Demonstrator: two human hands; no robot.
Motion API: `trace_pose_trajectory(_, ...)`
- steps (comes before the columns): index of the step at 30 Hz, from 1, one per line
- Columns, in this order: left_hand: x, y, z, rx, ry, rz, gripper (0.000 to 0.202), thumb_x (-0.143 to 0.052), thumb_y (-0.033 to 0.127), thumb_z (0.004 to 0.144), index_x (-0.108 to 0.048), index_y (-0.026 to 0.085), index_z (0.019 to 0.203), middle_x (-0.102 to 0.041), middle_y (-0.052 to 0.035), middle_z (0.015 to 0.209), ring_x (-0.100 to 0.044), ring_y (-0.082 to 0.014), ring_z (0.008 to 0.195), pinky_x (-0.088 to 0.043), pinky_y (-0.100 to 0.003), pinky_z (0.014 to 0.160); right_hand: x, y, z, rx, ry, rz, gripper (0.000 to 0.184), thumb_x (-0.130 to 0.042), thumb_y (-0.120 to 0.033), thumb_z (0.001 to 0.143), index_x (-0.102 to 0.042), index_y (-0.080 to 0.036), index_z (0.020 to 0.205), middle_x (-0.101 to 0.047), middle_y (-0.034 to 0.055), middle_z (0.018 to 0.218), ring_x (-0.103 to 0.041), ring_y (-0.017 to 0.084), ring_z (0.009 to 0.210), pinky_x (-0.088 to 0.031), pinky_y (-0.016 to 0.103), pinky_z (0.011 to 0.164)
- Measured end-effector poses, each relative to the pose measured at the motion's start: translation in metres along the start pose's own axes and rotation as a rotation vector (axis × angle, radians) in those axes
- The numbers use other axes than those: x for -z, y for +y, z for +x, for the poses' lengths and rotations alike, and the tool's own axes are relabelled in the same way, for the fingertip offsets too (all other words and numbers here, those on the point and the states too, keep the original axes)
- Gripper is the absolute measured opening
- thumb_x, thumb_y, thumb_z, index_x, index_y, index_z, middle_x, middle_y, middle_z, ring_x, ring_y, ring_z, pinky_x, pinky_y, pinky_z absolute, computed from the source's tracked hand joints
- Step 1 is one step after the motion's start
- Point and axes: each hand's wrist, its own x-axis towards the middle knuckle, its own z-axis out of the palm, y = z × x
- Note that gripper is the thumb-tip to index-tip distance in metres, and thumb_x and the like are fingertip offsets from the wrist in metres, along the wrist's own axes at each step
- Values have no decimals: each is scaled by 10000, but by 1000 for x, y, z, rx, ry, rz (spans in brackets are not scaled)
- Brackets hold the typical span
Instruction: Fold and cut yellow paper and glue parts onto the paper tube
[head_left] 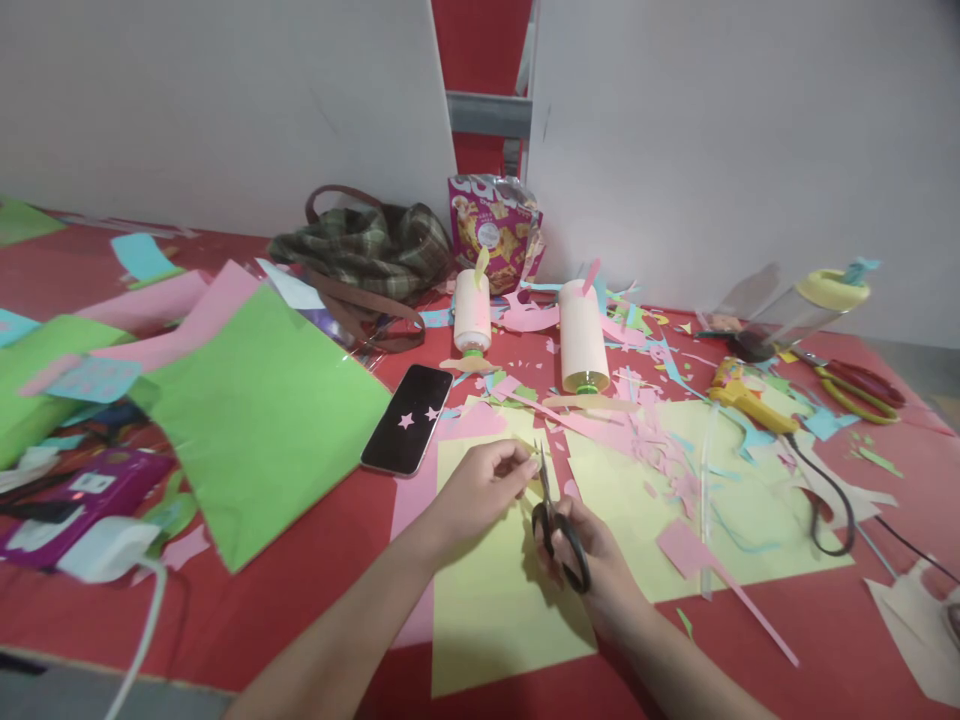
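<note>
My right hand (589, 550) grips black-handled scissors (551, 515) by the finger loops, and their blades point away from me, slightly apart. Close to the blade tips, the thumb and fingers of my left hand (491, 485) are pinched together; whatever lies between them is too small to make out. Under both hands a pale yellow paper sheet (487, 620) overlaps a pink sheet (416, 600). A black phone (409, 420) lies left of my left hand, with two small pink paper stars (406, 421) on its screen.
Two cream paper-wrapped bottles (583, 335) stand ahead, before a snack bag (491, 225) and a plaid bag (367, 245). Green paper (277, 420) lies left. Rightward are paper scraps (667, 450), a yellow glue gun (750, 400) with cord, pliers (855, 385) and a clear bottle (795, 310).
</note>
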Motion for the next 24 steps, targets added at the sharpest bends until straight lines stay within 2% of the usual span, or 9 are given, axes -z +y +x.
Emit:
trace_pose_trajectory(15,8,3,2,20,48,49,197,-427,308,767,-453,161,639,-433,28,603,-423,-97,573,-369,-225,555,5,1,1,-8,-1,-35,336,-652,-362,637,-363,-196,673,-453,-38,607,-381,44,434,-230,154,356)
trace_pose_trajectory(24,6,4,3,6,52,119,218,-421,325,776,-461,160,641,-443,25,608,-429,-101,583,-356,-219,548,3,-2,-1,-29,11,-55,364,-668,-379,614,-357,-194,661,-445,-46,595,-382,43,436,-233,153,361)
